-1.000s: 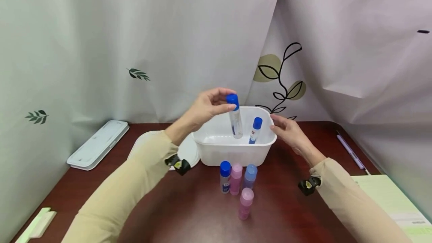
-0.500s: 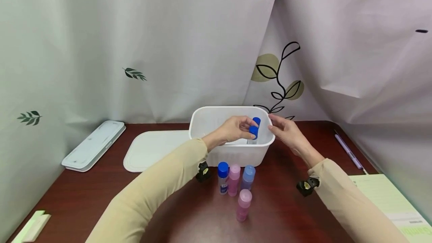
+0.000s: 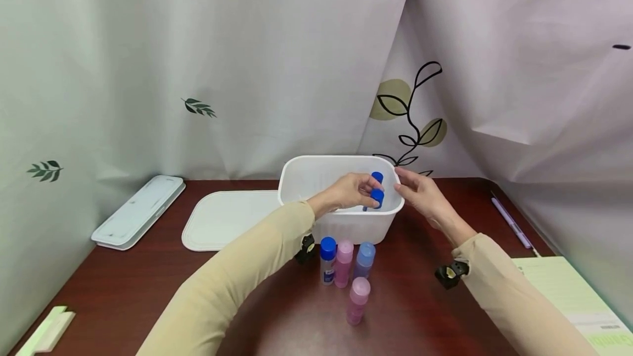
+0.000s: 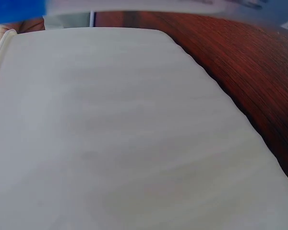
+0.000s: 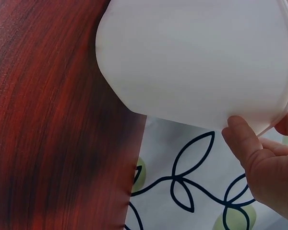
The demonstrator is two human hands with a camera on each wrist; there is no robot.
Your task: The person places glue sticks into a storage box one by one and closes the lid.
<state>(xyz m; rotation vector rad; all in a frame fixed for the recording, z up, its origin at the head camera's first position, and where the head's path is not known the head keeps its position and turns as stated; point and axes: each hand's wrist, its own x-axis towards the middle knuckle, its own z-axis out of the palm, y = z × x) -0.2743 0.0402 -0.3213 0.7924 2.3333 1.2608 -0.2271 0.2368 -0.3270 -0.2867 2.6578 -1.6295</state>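
Observation:
My left hand pinches a blue-capped glue stick by its cap, low inside the white plastic bin. Just behind it a second glue stick stands in the bin, mostly hidden by my fingers. In the right wrist view my right hand grips the bin's end wall near the rim. Several more glue sticks stand upright in front of the bin: a blue-capped clear one, two pink ones, the rear and the front, and a light blue one.
Left of the bin lies a flat white lid, and farther left a pale case. A purple pen and a green notepad lie on the right. Pale green blocks sit at the table's left edge.
My left hand has carried the glue stick rightward and down into the bin, beside the other one, then shifted slightly right. My right hand has stayed at the bin's rim.

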